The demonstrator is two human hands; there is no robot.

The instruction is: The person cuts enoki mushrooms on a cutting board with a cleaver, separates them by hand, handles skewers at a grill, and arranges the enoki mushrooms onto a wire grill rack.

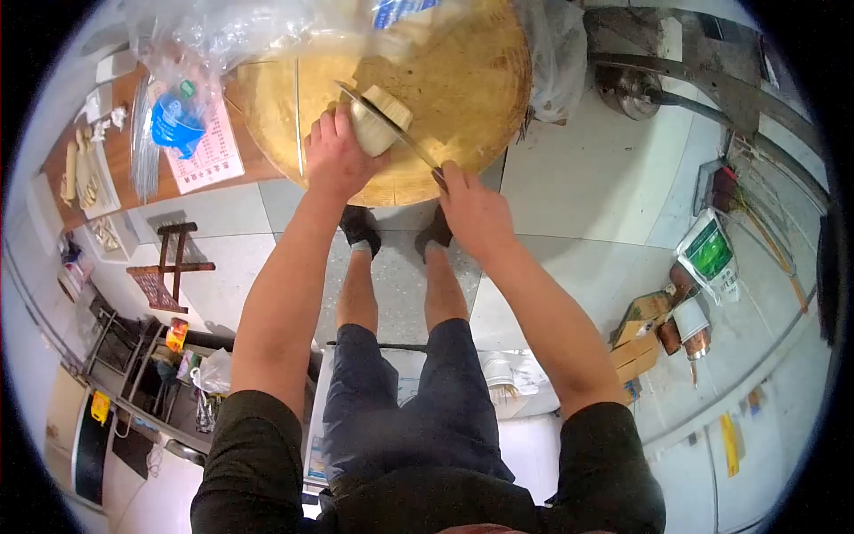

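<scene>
My right hand [474, 212] is closed around the handle of a kitchen knife [407, 140]. The blade points up and to the left, lying across a pale, cream-coloured block of food [375, 135] with fine lines on its surface; I cannot tell its exact kind. Fingers of my left hand [342, 162] grip the block's left side, close to the blade. Beneath them is a round wooden chopping board [476, 67]. A long thin metal strip [299, 116] lies on the board, left of my left hand.
Clear plastic bags [222, 36] cover the board's far left edge, and another plastic bag [553, 67] hangs at its right. A blue plastic item [177, 122] and a printed pink sheet [209, 160] lie on the left. A small folding stool [169, 267] stands on the floor.
</scene>
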